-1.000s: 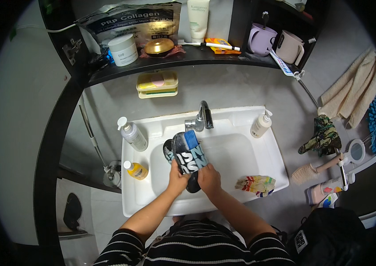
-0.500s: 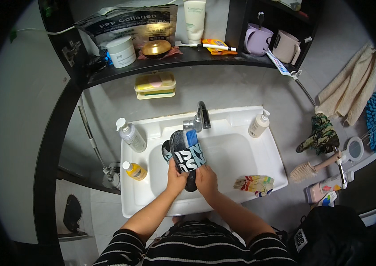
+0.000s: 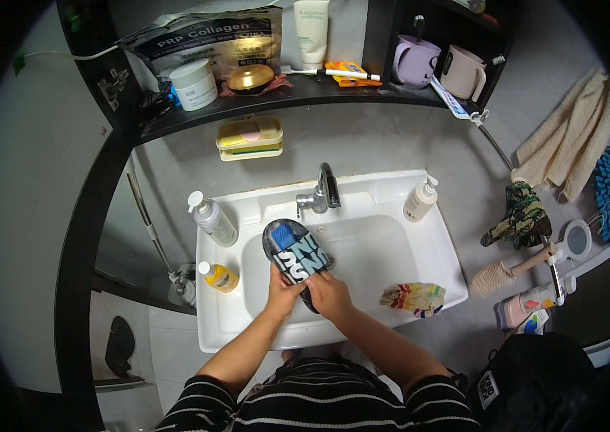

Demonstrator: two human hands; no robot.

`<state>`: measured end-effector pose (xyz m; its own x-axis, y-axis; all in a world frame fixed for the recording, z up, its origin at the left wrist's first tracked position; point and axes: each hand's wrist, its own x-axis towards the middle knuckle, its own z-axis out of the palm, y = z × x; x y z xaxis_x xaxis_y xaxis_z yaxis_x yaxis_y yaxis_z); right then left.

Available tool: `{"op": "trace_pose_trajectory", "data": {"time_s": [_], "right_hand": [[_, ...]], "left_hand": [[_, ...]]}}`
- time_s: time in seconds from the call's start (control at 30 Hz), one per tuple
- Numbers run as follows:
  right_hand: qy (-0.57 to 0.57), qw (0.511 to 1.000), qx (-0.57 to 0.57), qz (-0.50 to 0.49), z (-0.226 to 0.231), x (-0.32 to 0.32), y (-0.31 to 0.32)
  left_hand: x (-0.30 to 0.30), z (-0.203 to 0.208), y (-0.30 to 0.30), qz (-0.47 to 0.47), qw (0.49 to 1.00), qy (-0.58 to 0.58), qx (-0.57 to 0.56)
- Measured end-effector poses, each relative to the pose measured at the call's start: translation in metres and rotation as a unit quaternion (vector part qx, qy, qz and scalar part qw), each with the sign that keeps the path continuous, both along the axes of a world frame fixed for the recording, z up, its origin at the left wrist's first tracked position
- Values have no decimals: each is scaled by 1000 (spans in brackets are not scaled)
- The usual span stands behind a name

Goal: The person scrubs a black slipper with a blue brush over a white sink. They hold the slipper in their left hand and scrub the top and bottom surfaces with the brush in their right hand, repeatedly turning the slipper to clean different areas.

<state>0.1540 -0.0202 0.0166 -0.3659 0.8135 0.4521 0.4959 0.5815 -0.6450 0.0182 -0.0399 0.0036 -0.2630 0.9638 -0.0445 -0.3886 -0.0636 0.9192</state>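
A black slide slipper (image 3: 298,253) with a strap printed in white, teal and black letters is held over the white sink basin. Its toe end tilts up and to the left, and a blue patch shows near that end. My left hand (image 3: 282,294) grips the slipper's near left side, thumb by the strap. On the near right side, my right hand (image 3: 329,294) is closed round the edge. A dark end of sole hangs down between the hands. Whether a second slipper lies beneath is hidden. The chrome tap (image 3: 321,194) stands just beyond the slipper.
A pump bottle (image 3: 215,223) and a yellow bottle (image 3: 220,278) stand on the sink's (image 3: 208,327) left rim, a cream pump bottle (image 3: 420,200) at the back right. A crumpled patterned cloth (image 3: 414,299) lies front right. Above hangs a dark shelf (image 3: 305,95) with toiletries and mugs.
The slipper has turned, its toe end swinging left and down, away from the tap. A second dark edge visible at its left earlier is now hidden. Both hands keep their grip.
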Motion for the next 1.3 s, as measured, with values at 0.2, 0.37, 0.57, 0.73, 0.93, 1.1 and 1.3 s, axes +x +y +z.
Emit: {"op": "trace_pose_trajectory", "data": {"time_s": [0.2,0.37,0.57,0.73,0.93,1.1,1.3], "right_hand": [[-129,987,-67,74,-14,47,-21],[-216,975,12,49,-3,23,-13],[-235,963,-129,-35,-27,78,-11],[-212,975,-56,23,-6,32,-24],[-214,971,-75,-74,-35,72,-9],[-168,984,-51,-45,-28,33,-22],[-199,973,-70,-97,-41,54,-10]], "left_hand": [[-32,38,2,-139,930,-334,-67],[-38,23,20,38,906,-384,-173],[-50,45,21,46,896,-423,-128],[-21,6,20,37,884,-438,-160],[-33,32,19,37,861,-477,-174],[-18,17,19,54,871,-448,-196],[-25,29,15,57,871,-457,-170]]}}
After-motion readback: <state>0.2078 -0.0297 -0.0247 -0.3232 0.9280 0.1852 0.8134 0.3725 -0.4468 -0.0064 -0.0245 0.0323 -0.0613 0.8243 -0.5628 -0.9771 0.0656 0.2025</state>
